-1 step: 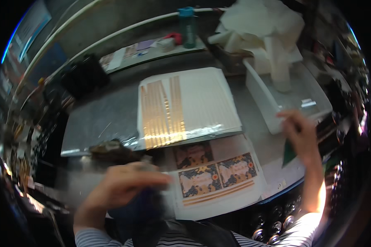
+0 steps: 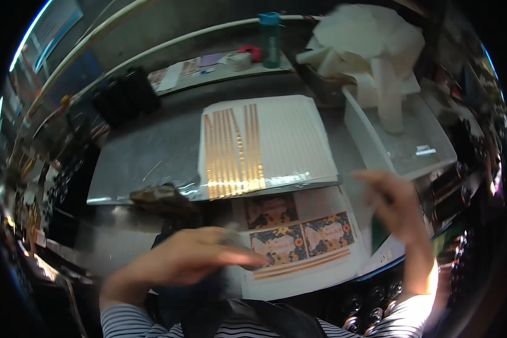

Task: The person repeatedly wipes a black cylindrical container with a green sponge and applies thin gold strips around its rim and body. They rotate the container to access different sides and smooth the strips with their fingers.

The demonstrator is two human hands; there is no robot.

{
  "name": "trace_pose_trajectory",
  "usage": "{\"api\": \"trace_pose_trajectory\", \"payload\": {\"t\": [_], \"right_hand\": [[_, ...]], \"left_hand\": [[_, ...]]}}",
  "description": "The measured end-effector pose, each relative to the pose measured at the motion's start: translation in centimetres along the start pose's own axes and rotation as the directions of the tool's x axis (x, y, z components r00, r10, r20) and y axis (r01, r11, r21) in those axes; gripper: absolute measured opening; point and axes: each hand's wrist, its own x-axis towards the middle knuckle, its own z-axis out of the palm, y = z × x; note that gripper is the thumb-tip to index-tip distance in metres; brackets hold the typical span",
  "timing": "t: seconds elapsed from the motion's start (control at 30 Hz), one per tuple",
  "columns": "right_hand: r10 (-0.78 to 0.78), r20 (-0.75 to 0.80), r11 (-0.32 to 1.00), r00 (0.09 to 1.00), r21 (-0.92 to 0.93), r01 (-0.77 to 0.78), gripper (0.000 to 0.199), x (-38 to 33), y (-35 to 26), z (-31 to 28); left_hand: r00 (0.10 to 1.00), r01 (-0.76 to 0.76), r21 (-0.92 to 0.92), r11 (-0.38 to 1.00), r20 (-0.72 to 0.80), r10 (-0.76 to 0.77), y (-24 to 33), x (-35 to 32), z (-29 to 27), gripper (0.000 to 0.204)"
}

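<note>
My left hand [image 2: 191, 256] hangs over the near left edge of a printed sheet [image 2: 298, 281], fingers bent together and pointing right. A small greyish thing shows at its fingers, too blurred to name. The sheet bears dark floral panels and thin gold stripes. My right hand [image 2: 394, 205] is smeared by motion, right of the sheet, with its fingers curled. A dark green pointed piece [image 2: 379, 236] sticks out below that hand and seems held in it. Beyond the sheet, gold foil strips [image 2: 231, 152] lie on a stack of white paper [image 2: 293, 135].
A white plastic bin [image 2: 366, 132] with crumpled pale paper [image 2: 369, 34] stands at the back right. A brownish crumpled lump [image 2: 163, 198] sits on the grey board's [image 2: 146, 158] near edge. A blue-green bottle [image 2: 270, 42] stands on the back shelf [image 2: 225, 81].
My left hand has moved right, toward the printed sheet. My right hand has moved left and slightly nearer, the green piece moving with it. The view has shifted slightly.
</note>
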Motion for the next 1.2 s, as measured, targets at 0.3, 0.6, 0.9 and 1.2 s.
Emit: {"api": "trace_pose_trajectory", "payload": {"t": [0.3,0.6,0.9,1.2], "right_hand": [[-0.762,0.182,0.646,0.621,0.276,0.712,0.025,-1.8,-16.2,7.5],[0.009,0.483,0.961,0.875,0.239,-0.142,0.046,-2.4,-18.5,10.7],[0.491,0.316,0.828,0.811,0.12,-0.548,0.028,-6.9,-18.4,9.0],[0.428,0.229,0.75,0.874,0.45,-0.485,0.048,-11.0,-12.9,8.1]], "left_hand": [[0.946,-0.203,0.048,0.978,0.269,0.183,5.2,-5.2,-0.8,0.054],[1.0,-0.024,0.36,0.933,0.014,0.02,-3.3,-5.4,-18.7,0.036],[0.647,0.71,0.65,0.271,-0.754,0.112,-19.2,2.8,-42.9,0.05],[0.712,0.578,0.801,0.154,-0.587,0.384,-17.7,0.0,-40.5,0.023]]}}
